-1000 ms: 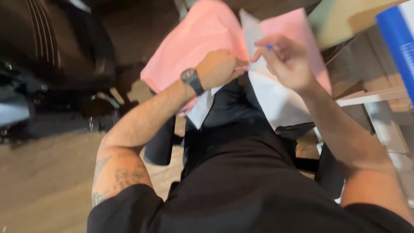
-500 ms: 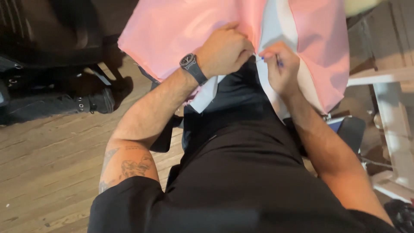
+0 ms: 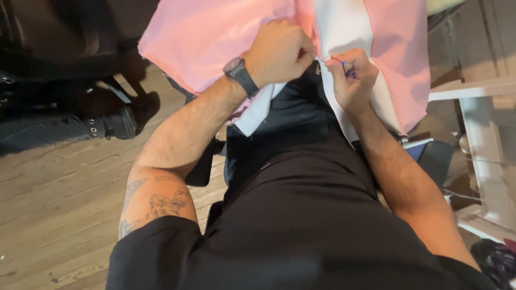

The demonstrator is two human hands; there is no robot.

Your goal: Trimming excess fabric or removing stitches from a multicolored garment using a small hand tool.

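A pink cloth (image 3: 209, 37) with a white inner layer (image 3: 344, 27) lies across my lap. My left hand (image 3: 277, 53), with a dark watch (image 3: 240, 75) on its wrist, is closed on the edge of the pink cloth where it meets the white layer. Just to its right, my right hand (image 3: 352, 80) pinches a small thin blue-tipped tool (image 3: 346, 65) at the same seam. The two hands almost touch. I sit in dark trousers and a black shirt.
The floor (image 3: 54, 215) at left is wooden boards. Dark chair legs and a wheeled base (image 3: 107, 123) stand at upper left. A pale wooden table leg and frame (image 3: 478, 139) are at right, with a dark bag (image 3: 435, 158) under it.
The cloth has come closer and fills more of the top. My right hand has moved down from the white layer to the seam beside my left hand.
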